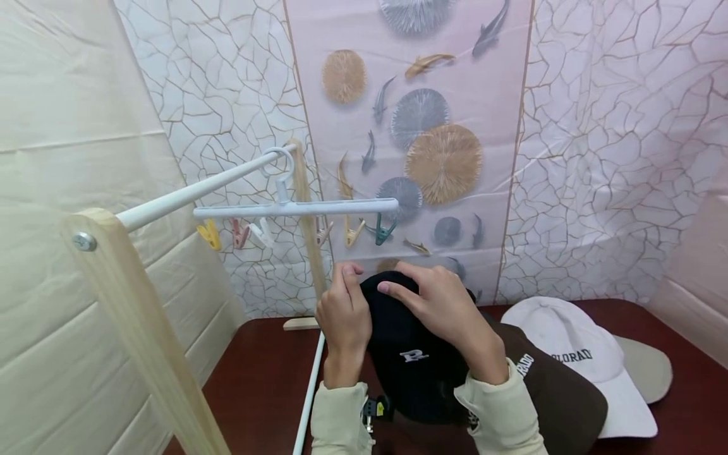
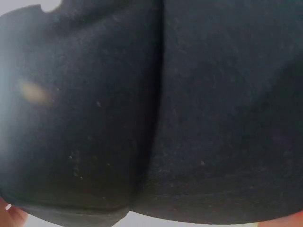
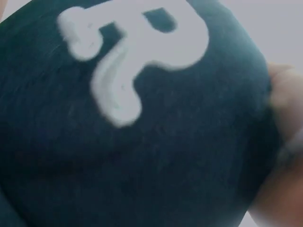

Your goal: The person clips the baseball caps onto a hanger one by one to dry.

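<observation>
Both hands hold a black cap (image 1: 398, 332) with a white raised letter (image 1: 414, 356) on its front, up in front of the body. My left hand (image 1: 344, 319) grips its left edge with curled fingers, thumb at the top. On the other side my right hand (image 1: 446, 306) pinches the upper edge, its thumb lying over the cloth. Dark cloth with a seam fills the left wrist view, the black cap (image 2: 218, 118) being very close. In the right wrist view the white letter (image 3: 175, 42) shows large, with blurred fingers (image 3: 286, 104) at the right edge.
A white hanger (image 1: 296, 207) with several coloured clips (image 1: 210, 235) hangs from the rack's white rod (image 1: 205, 189), ahead and left. Its wooden post (image 1: 136, 328) stands close on the left. On the dark red table (image 1: 256, 379) lie a brown cap (image 1: 560, 385), a white cap (image 1: 569, 332) and a beige brim (image 1: 648, 366).
</observation>
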`<move>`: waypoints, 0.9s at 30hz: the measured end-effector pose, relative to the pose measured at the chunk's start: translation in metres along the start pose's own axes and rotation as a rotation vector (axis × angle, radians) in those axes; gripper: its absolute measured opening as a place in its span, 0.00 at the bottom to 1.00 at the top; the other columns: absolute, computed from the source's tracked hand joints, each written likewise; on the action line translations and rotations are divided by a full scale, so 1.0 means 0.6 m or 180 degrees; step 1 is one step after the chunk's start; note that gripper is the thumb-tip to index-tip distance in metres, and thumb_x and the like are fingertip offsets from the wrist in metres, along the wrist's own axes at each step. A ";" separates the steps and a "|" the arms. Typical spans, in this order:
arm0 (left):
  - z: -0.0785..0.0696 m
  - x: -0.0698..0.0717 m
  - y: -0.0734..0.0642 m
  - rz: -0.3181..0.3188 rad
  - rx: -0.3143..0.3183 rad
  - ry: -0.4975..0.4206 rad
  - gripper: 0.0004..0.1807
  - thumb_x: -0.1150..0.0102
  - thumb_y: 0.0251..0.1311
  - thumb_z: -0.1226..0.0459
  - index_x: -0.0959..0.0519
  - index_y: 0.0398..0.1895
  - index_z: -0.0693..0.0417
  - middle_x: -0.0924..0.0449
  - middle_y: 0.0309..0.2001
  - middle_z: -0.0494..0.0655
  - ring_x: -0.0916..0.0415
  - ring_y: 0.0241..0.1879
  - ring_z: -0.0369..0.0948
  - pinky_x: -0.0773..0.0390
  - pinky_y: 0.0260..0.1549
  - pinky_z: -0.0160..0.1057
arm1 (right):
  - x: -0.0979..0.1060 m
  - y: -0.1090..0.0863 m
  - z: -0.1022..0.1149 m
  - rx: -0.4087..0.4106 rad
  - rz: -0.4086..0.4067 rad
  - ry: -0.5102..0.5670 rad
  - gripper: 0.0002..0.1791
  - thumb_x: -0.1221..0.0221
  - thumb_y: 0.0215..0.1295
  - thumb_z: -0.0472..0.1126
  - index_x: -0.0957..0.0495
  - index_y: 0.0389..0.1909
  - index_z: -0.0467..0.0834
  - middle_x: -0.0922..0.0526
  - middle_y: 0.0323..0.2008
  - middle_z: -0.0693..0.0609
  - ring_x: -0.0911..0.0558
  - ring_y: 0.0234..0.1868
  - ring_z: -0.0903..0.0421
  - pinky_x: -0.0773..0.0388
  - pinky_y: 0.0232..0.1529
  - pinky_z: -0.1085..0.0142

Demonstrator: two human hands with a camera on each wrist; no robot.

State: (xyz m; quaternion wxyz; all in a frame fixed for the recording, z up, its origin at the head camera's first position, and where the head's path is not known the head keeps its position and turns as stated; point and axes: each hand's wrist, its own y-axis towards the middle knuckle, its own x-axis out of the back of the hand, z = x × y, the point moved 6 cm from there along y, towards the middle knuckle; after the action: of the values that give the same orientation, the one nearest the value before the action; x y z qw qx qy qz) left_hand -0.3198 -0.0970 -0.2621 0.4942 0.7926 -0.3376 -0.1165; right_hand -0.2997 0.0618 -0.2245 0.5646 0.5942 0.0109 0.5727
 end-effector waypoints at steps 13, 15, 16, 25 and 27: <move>-0.017 -0.029 -0.001 0.0615 0.0531 -0.0699 0.18 0.54 0.83 0.57 0.16 0.38 0.51 0.15 0.31 0.48 0.18 0.30 0.46 0.22 0.32 0.47 | 0.015 -0.007 -0.008 0.0043 0.0471 -0.0007 0.14 0.44 0.82 0.50 0.24 0.35 0.48 0.33 0.18 0.57 0.28 0.22 0.60 0.29 0.32 0.59; -0.020 -0.033 -0.004 0.0723 0.0651 -0.0824 0.16 0.52 0.83 0.58 0.16 0.39 0.52 0.13 0.36 0.48 0.16 0.33 0.45 0.20 0.35 0.48 | 0.018 -0.008 -0.009 0.0079 0.0463 -0.0070 0.12 0.44 0.82 0.49 0.21 0.38 0.47 0.30 0.19 0.57 0.26 0.22 0.59 0.28 0.32 0.58; -0.021 -0.035 -0.006 0.0776 0.0708 -0.0872 0.15 0.51 0.82 0.59 0.16 0.40 0.52 0.13 0.38 0.49 0.16 0.35 0.44 0.19 0.36 0.48 | 0.019 -0.009 -0.009 0.0107 0.0461 -0.0099 0.12 0.44 0.82 0.49 0.21 0.39 0.47 0.30 0.19 0.58 0.25 0.23 0.59 0.27 0.33 0.58; -0.025 -0.044 -0.006 0.1027 0.0900 -0.0986 0.14 0.49 0.81 0.56 0.16 0.43 0.51 0.14 0.41 0.48 0.17 0.36 0.44 0.19 0.39 0.49 | 0.021 -0.015 -0.013 0.0163 0.0381 -0.0274 0.12 0.43 0.81 0.47 0.24 0.34 0.48 0.39 0.16 0.60 0.32 0.20 0.60 0.29 0.31 0.58; -0.025 -0.046 -0.001 0.1091 0.0910 -0.1004 0.14 0.49 0.82 0.54 0.16 0.46 0.50 0.14 0.44 0.48 0.16 0.40 0.44 0.19 0.42 0.50 | 0.020 -0.015 -0.011 0.0153 0.0391 -0.0267 0.12 0.43 0.81 0.47 0.24 0.34 0.49 0.39 0.16 0.60 0.33 0.19 0.61 0.30 0.30 0.58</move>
State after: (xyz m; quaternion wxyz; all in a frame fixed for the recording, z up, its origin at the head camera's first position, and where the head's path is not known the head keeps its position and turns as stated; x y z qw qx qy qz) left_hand -0.3324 -0.0685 -0.2596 0.3310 0.7577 -0.5527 -0.1044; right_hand -0.2945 0.0773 -0.2248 0.5140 0.6306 -0.0355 0.5804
